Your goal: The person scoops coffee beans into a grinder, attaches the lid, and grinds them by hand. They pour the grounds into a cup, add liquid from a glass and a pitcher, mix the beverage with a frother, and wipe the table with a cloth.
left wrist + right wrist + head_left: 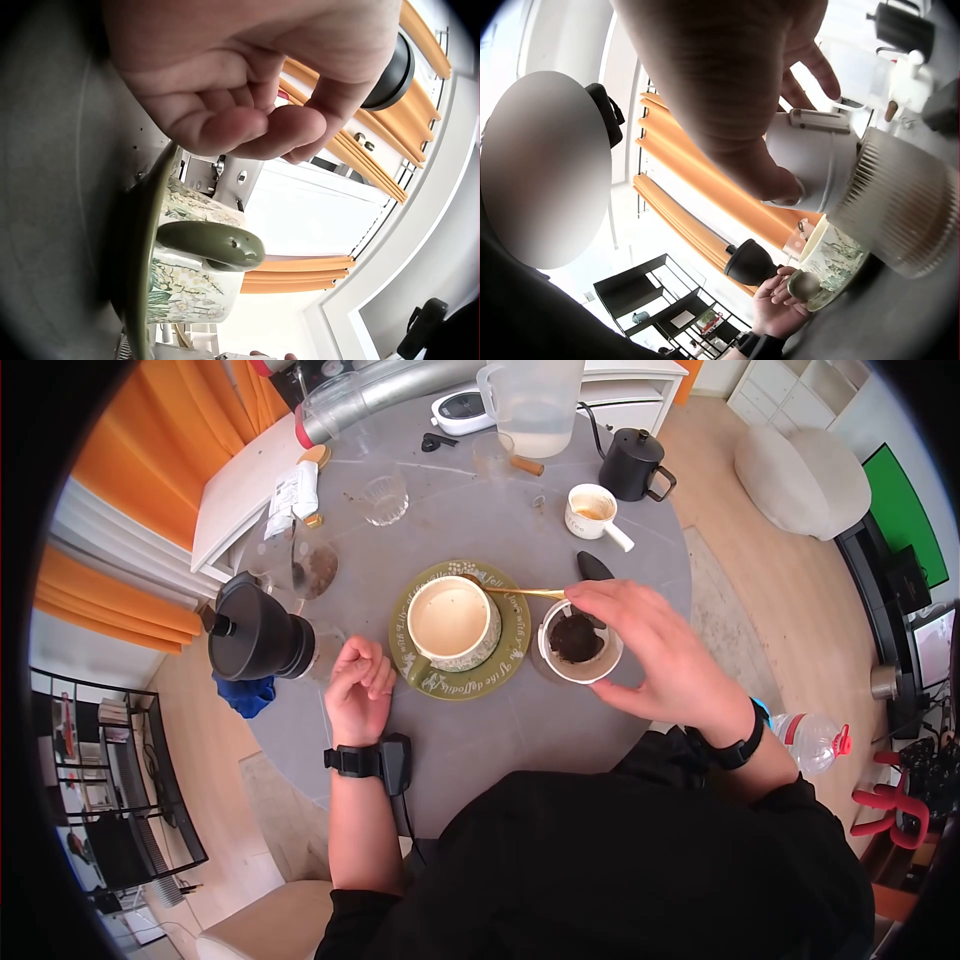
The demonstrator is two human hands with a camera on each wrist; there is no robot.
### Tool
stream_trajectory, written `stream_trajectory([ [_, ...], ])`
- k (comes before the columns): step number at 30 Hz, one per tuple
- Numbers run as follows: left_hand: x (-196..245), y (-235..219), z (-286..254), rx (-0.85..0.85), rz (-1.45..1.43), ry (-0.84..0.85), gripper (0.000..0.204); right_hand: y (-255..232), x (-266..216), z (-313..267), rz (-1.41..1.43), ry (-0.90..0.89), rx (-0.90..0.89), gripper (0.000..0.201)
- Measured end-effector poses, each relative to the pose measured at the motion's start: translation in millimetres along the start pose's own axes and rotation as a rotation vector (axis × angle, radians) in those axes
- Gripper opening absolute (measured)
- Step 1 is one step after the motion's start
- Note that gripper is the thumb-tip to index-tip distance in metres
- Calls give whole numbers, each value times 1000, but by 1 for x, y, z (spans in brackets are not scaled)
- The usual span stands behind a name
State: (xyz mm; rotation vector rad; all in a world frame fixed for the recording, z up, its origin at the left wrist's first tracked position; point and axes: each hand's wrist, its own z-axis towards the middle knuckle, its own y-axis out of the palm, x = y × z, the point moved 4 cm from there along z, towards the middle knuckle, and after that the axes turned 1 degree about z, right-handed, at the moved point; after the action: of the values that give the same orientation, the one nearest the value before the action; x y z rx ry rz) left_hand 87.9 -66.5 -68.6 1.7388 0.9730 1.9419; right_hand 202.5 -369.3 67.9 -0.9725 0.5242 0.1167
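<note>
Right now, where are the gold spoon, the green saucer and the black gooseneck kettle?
gold spoon [525, 592], head view, middle of its handle.
green saucer [512, 642], head view, bare right rim.
black gooseneck kettle [632, 465], head view, its body.

I see orange curtains [130, 470] at upper left, a wooden floor [800, 620] at right, a black shelf [110, 780] at lower left.

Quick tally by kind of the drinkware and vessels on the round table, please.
Mugs: 1, floral mug on green saucer
Saucers: 1
Drippers: 1, with wet grounds
Glasses: 2
Kettles: 1, black
Clear jugs: 1
Small white pitchers: 1
Total: 8
</note>
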Motion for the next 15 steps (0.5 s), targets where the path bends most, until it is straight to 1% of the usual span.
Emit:
stream_trajectory([
  [7, 0, 1, 0, -14, 7, 3, 10, -1, 1, -1, 39, 19, 17, 73],
  [15, 0, 2, -1, -7, 21, 10, 9, 0, 8, -8, 104, 85, 85, 74],
])
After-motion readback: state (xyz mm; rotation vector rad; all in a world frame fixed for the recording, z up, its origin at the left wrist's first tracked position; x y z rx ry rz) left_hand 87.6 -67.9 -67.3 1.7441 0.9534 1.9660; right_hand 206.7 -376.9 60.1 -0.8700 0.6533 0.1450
